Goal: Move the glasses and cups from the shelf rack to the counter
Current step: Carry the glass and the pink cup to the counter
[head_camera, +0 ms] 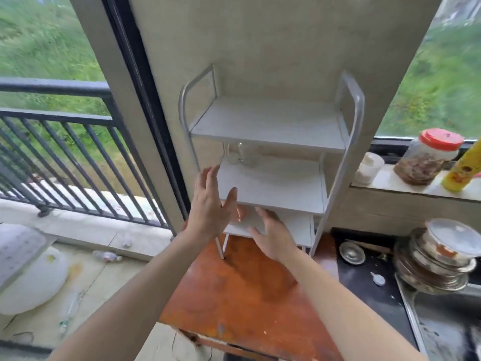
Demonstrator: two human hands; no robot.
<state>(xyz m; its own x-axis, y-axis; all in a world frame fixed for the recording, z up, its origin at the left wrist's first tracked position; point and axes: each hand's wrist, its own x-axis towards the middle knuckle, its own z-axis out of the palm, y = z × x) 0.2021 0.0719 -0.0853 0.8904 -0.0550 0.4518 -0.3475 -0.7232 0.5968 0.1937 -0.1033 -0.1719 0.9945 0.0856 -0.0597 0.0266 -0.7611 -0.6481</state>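
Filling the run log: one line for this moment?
left hand open | right hand open | clear glass on middle shelf

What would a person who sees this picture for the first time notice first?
Two open hands, the left hand and the right hand, reach toward a white shelf rack standing on an orange-brown counter. A clear glass sits at the back left of the middle shelf. To the right, a red-lidded jar stands on the windowsill.

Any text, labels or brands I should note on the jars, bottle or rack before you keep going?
No text can be read.
Yellow bottle on the windowsill: red and white printed graphics, too blurred to read.
Red-lidded clear plastic jar: no legible label.
White metal shelf rack: no markings visible.
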